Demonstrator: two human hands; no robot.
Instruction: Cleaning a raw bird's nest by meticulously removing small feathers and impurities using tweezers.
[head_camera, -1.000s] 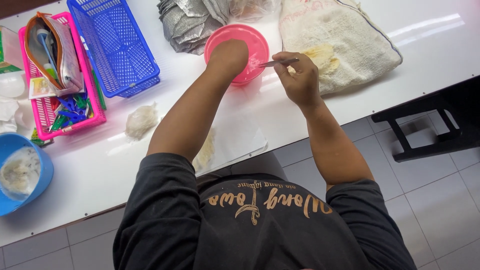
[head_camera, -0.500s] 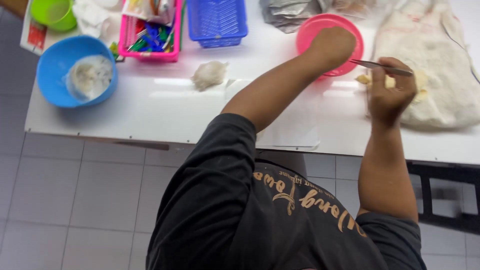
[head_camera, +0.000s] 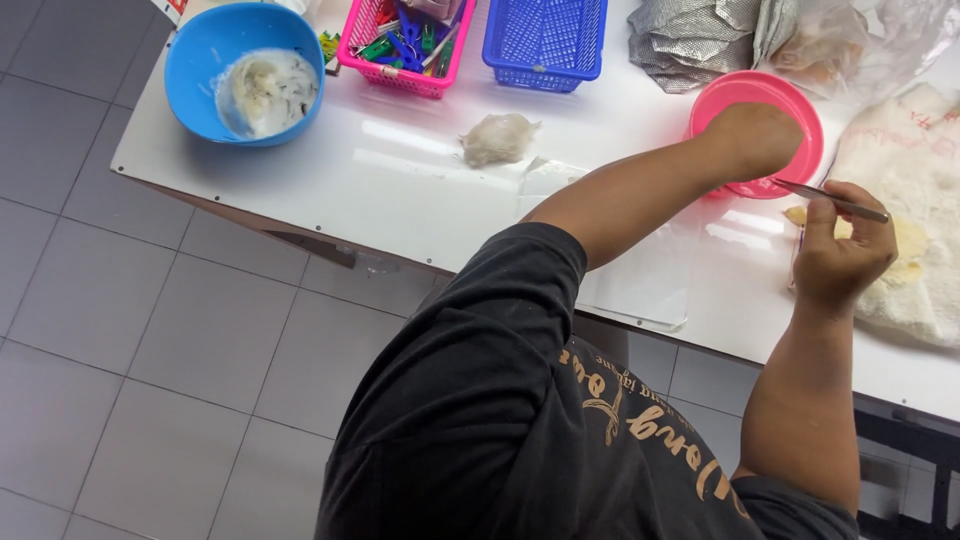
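— What do we see at the left end of the white table (head_camera: 330, 190)?

— We see a blue bowl (head_camera: 205, 45) with milky liquid and a pale lump in it; just right of it a pink basket (head_camera: 400, 75) full of coloured clips; next to that a blue basket (head_camera: 545, 45); in front of the two baskets a small pale clump (head_camera: 497, 138) lies by itself on the table.

— And moving on to the hands?

— We find a clear plastic sheet (head_camera: 640, 285) lying flat near the table's front edge, partly under the left forearm; behind it a crumpled silver bag (head_camera: 690, 40); then the pink bowl (head_camera: 805, 135), where the left hand (head_camera: 752, 138) rests inside, curled into a loose fist; we cannot tell whether it holds anything.

— And the right one?

— We see the right hand (head_camera: 840, 255) just right of the pink bowl, closed around metal tweezers (head_camera: 830, 200) whose tip points at the bowl's rim; the hand sits over a yellowish bit on a white cloth sack (head_camera: 915, 160).
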